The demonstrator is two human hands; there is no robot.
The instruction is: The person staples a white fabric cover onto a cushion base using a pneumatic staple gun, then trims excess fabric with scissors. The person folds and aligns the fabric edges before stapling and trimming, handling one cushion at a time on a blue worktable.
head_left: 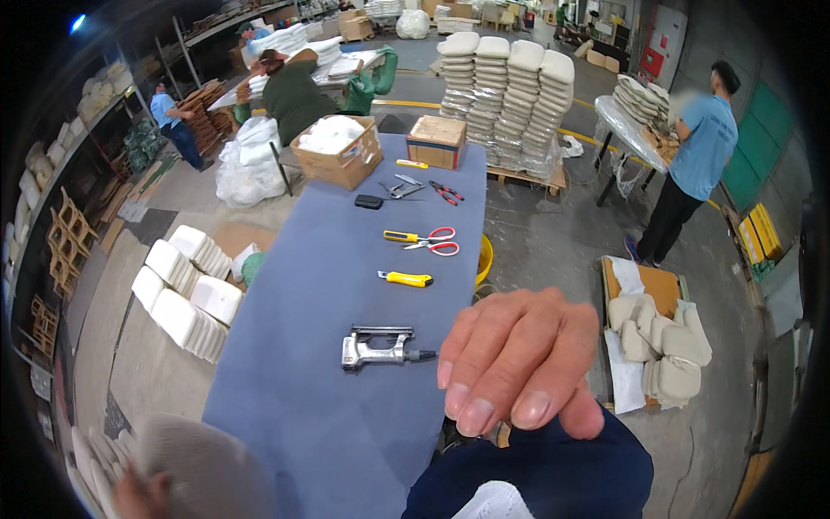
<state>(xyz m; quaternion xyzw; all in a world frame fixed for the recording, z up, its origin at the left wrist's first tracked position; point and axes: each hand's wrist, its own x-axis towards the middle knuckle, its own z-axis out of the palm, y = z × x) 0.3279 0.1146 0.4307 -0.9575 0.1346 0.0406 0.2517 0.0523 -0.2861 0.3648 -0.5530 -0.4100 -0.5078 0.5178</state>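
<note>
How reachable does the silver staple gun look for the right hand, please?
Probably yes: the silver staple gun lies on the blue-gray table, left of the right hand, with nothing visible between.

Lamp (78, 23) glaring upper left; edges bowed, corners black; left grip (143, 495) blurred.

One staple gun (377, 355), two tabletop boxes (435, 143), one pair of scissors (430, 242)

matt cloth cushion (203, 467), shiny metal staple gun (378, 355)
</note>
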